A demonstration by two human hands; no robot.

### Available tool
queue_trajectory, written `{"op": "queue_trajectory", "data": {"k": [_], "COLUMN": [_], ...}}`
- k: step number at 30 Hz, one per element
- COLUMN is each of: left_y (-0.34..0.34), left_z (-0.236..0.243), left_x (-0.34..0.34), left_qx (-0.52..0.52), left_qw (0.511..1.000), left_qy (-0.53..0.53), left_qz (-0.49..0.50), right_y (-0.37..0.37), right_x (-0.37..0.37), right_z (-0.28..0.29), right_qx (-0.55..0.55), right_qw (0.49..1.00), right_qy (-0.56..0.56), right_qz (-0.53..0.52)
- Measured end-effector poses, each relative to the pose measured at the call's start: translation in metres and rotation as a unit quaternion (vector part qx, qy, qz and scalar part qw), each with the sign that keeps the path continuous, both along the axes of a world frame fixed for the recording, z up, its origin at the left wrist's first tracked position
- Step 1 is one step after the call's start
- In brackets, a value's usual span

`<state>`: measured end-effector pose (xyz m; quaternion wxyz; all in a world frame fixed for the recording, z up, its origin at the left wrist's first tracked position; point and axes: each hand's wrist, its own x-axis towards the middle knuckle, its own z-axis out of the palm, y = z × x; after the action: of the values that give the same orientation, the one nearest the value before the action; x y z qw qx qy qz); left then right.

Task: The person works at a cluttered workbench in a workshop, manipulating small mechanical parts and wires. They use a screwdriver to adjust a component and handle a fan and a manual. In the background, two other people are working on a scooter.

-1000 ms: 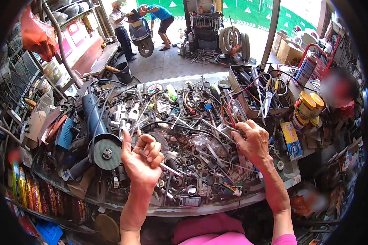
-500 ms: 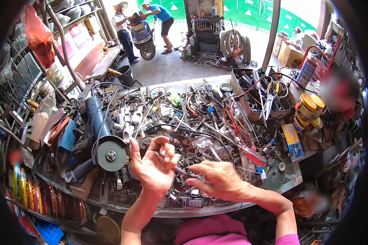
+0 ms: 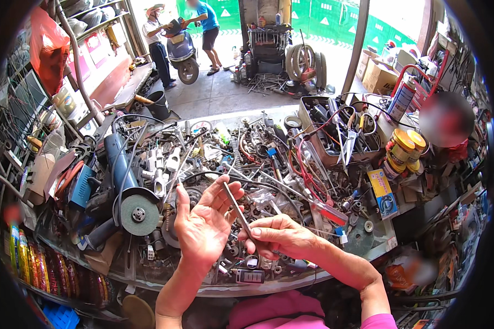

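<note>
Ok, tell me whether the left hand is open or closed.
Open: the left hand shows its palm, thumb spread from loosely curled fingers; the right hand grips the grey bar.

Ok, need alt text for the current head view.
A person's right hand grips a slim metal bar, slanting up toward the open left hand, palm up, over a bench cluttered with metal parts. A blue grinder lies to the left; beyond the bench, two people stand at a scooter.
</note>
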<state>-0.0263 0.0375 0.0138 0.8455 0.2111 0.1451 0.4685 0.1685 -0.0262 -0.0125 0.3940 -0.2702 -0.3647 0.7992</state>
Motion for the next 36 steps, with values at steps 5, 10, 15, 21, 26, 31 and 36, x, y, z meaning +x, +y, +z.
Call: {"op": "queue_trajectory", "data": {"k": [5,10,15,21,26,31,36], "left_y": [0.001,0.005,0.007,0.006,0.011,0.004,0.002], "left_z": [0.0,-0.018,-0.024,-0.025,-0.031,-0.027,-0.014], "left_x": [0.001,0.001,0.003,-0.002,0.006,-0.002,0.004], "left_qx": [-0.002,0.024,0.003,0.001,0.022,0.051,0.082], "left_qw": [1.0,0.985,0.981,0.977,0.982,0.976,0.946], "left_qy": [0.021,0.167,0.19,0.21,0.182,0.183,0.267], "left_qz": [-0.012,0.03,0.025,0.048,0.051,0.108,0.164], "right_y": [0.0,0.0,-0.003,0.0,-0.002,-0.001,0.002], "right_x": [0.007,0.01,0.015,0.012,0.018,0.013,0.047], "right_z": [-0.004,0.0,-0.002,-0.005,-0.008,0.004,0.046], "right_qx": [-0.004,-0.055,-0.086,-0.086,-0.073,0.01,0.143], "right_qw": [0.999,0.993,0.987,0.987,0.992,0.999,0.951], "right_qy": [0.044,0.097,0.129,0.124,0.097,0.023,-0.225], "right_qz": [0.008,0.031,0.048,0.062,0.045,0.029,-0.154]}}
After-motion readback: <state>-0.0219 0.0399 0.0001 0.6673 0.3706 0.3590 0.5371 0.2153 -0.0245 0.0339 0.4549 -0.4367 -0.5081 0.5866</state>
